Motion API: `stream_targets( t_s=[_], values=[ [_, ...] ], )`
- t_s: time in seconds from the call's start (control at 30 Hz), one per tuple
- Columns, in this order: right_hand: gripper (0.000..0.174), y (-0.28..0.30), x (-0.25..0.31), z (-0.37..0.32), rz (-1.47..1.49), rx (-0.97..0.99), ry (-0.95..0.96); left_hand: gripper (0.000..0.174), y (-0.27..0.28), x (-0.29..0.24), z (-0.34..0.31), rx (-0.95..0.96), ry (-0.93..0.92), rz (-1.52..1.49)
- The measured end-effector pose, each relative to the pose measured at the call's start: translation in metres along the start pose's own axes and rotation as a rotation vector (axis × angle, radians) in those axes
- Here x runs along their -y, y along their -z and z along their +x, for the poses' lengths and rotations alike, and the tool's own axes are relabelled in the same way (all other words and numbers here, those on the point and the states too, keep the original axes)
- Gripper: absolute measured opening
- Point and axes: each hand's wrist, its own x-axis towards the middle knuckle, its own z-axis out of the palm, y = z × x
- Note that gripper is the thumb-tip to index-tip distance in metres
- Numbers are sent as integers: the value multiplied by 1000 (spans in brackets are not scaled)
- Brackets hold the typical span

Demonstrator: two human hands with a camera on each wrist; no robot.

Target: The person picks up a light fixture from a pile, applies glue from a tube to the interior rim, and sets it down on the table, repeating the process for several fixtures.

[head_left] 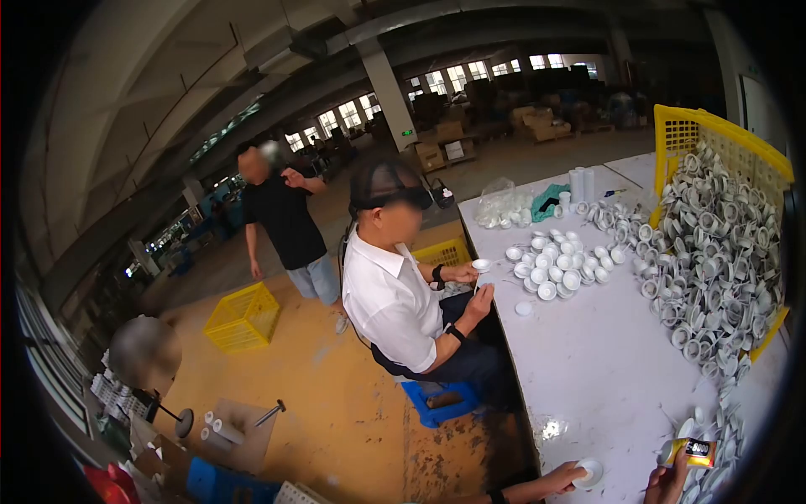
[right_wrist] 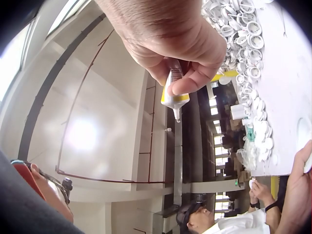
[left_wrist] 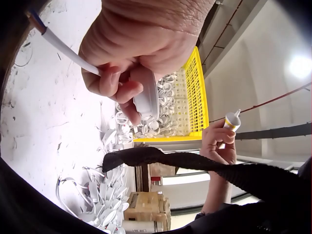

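Note:
My left hand (head_left: 561,479) grips a round white plastic cap (head_left: 590,475) by its edge near the table's front. In the left wrist view a white cable (left_wrist: 68,53) with bare-coloured wire ends runs out from between those fingers, beside the cap's rim. A yellow, black and silver glue tube (head_left: 698,454) marked 8000 is held in my right hand (head_left: 666,483). Thumb and fingers pinch the tube's body in the right wrist view, its uncapped nozzle (right_wrist: 177,114) pointing away from the palm. Tube and cap are apart, side by side.
A yellow crate (head_left: 722,134) lies tipped at the right, spilling many white cabled caps (head_left: 714,252) over the white table (head_left: 588,361). Across from them sits a person in a white shirt (head_left: 390,294) beside a pile of white caps (head_left: 558,265). Another person (head_left: 285,218) stands behind.

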Motion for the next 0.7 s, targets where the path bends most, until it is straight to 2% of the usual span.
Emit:
stream_targets(
  t_s=[0.07,0.13,0.23,0.27,0.3,0.37,0.4,0.43,0.47,0.53,0.57,0.63,0.7],
  values=[
    [18,10,-2,4,-2,44,13,29,0,3,3,-21,-3,-29],
    [19,18,-4,11,8,28,31,32,-7,-6,2,-137,47,-70],
    [20,45,-11,7,37,-90,120,47,-23,-52,-29,11,132,-304],
    [20,38,-4,0,54,-32,122,51,-32,-70,-39,36,116,-285],
    [26,23,-1,-11,67,-215,144,50,-31,-74,-40,77,168,-274],
    [26,18,18,-29,1,-154,136,48,-52,-108,-55,143,194,-455],
    [26,16,28,-37,-24,-85,145,48,-65,-118,-58,66,224,-465],
    [27,16,33,-43,-43,-72,174,46,-65,-118,-58,294,161,-473],
    [28,11,42,-49,-39,-53,184,45,-79,-126,-61,261,174,-436],
    [30,3,53,-61,-72,-87,283,44,-98,-129,-64,314,194,-487],
    [30,10,54,-65,-99,-16,311,43,-106,-130,-64,327,212,-475],
    [38,8,57,-75,-227,-140,379,43,-118,-126,-60,419,250,-469],
    [37,16,65,-86,-351,-151,424,43,-132,-123,-57,501,269,-467]
  ],
)
